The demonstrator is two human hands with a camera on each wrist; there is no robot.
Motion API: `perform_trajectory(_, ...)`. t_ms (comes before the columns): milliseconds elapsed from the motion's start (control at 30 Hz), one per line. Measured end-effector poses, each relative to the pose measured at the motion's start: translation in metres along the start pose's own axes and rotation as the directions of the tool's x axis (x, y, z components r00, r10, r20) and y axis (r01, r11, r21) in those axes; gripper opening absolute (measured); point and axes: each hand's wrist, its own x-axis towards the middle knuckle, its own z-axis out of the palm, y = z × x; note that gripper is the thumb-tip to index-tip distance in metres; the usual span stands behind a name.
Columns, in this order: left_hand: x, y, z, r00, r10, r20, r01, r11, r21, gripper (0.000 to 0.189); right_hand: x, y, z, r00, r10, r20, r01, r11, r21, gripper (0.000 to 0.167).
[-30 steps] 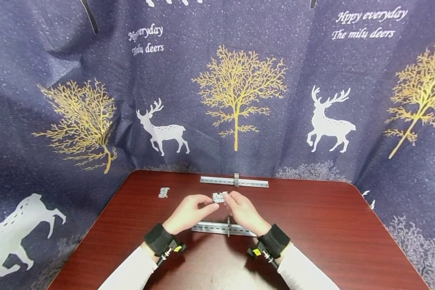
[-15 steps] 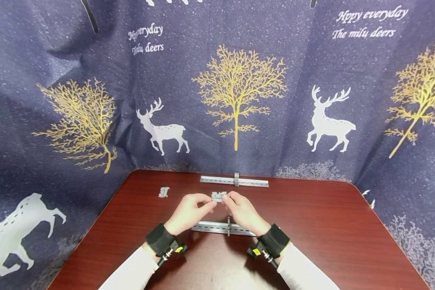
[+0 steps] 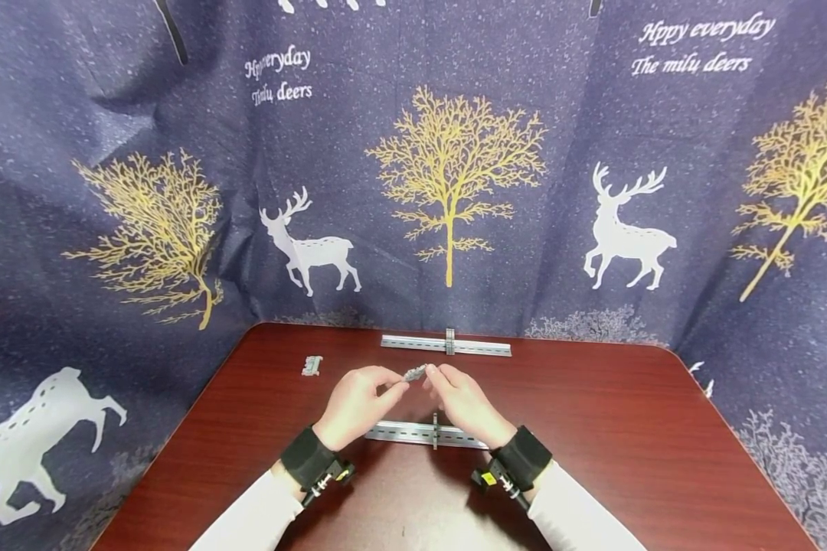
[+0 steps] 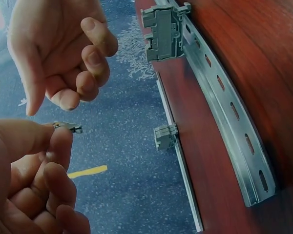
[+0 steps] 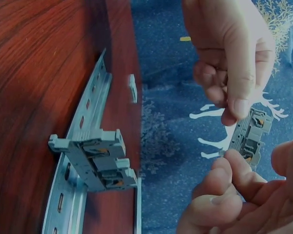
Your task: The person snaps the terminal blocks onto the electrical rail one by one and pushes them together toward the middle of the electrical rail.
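Observation:
My left hand [image 3: 360,399] pinches a small grey DIN-rail terminal block [image 5: 252,134] between thumb and forefinger, above the table. In the head view the held block is seen nearly edge-on. My right hand [image 3: 465,402] is close at its other side, fingers loosely bent and thumb apart. The left wrist view shows a gap between this right hand [image 4: 63,53] and the block. Below both hands lies a slotted metal DIN rail [image 3: 400,433], with a terminal block [image 5: 95,161] standing upright on it; the right forearm side covers the rail's right end.
A second DIN rail [image 3: 482,349] lies at the table's back, bearing grey terminal blocks [image 3: 449,341]. Another loose terminal block [image 3: 312,366] lies at the back left of the reddish-brown table [image 3: 627,428]. A dark blue printed cloth [image 3: 400,229] hangs behind.
The held block has turned from showing its broad face to nearly edge-on in the head view. Both hands have stayed almost in place.

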Motion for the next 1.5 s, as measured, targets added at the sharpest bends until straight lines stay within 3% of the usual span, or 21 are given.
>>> perform_trajectory(33,0.0,0.0,0.0,1.0,0.01,0.002,-0.01,1.0,0.014,0.009,-0.005,-0.014,0.0,0.999,0.053,-0.002,-0.053,0.999,-0.006,0.06)
perform_trajectory(200,-0.001,0.003,0.001,0.999,0.049,0.011,-0.05,0.998,0.049,0.007,-0.008,-0.026,0.004,0.993,0.114,-0.019,-0.114,0.993,-0.009,0.054)
perform_trajectory(400,-0.003,0.005,0.002,0.997,0.078,0.012,-0.079,0.994,0.079,0.003,-0.008,-0.023,0.008,0.992,0.127,-0.012,-0.127,0.992,0.001,0.052)
perform_trajectory(700,-0.005,0.007,0.007,0.99,0.144,0.004,-0.143,0.977,0.156,0.005,-0.008,-0.02,0.01,0.983,0.182,0.03,-0.184,0.975,0.127,0.053)
perform_trajectory(933,-0.005,0.011,0.006,0.985,0.172,0.007,-0.172,0.976,0.135,0.005,-0.008,-0.021,0.01,0.975,0.215,0.048,-0.22,0.95,0.22,0.04)
perform_trajectory(1067,-0.005,0.012,0.006,0.986,0.163,0.031,-0.165,0.978,0.128,0.007,-0.007,-0.021,0.009,0.974,0.226,0.018,-0.224,0.944,0.243,0.034)
perform_trajectory(1167,-0.005,0.011,0.007,0.988,0.126,0.088,-0.138,0.979,0.147,0.012,-0.007,-0.02,0.007,0.975,0.22,-0.027,-0.211,0.959,0.191,0.035)
perform_trajectory(1267,-0.006,0.008,0.009,0.982,0.083,0.171,-0.111,0.981,0.158,0.017,-0.006,-0.018,0.004,0.976,0.205,-0.077,-0.199,0.977,0.074,0.036)
perform_trajectory(1367,-0.008,0.006,0.012,0.965,0.079,0.252,-0.118,0.983,0.143,0.019,-0.004,-0.017,-0.001,0.978,0.179,-0.107,-0.185,0.981,-0.054,0.033)
perform_trajectory(1500,-0.011,0.004,0.016,0.933,0.119,0.339,-0.164,0.981,0.105,0.023,-0.003,-0.015,-0.007,0.979,0.156,-0.129,-0.182,0.956,-0.23,0.033)
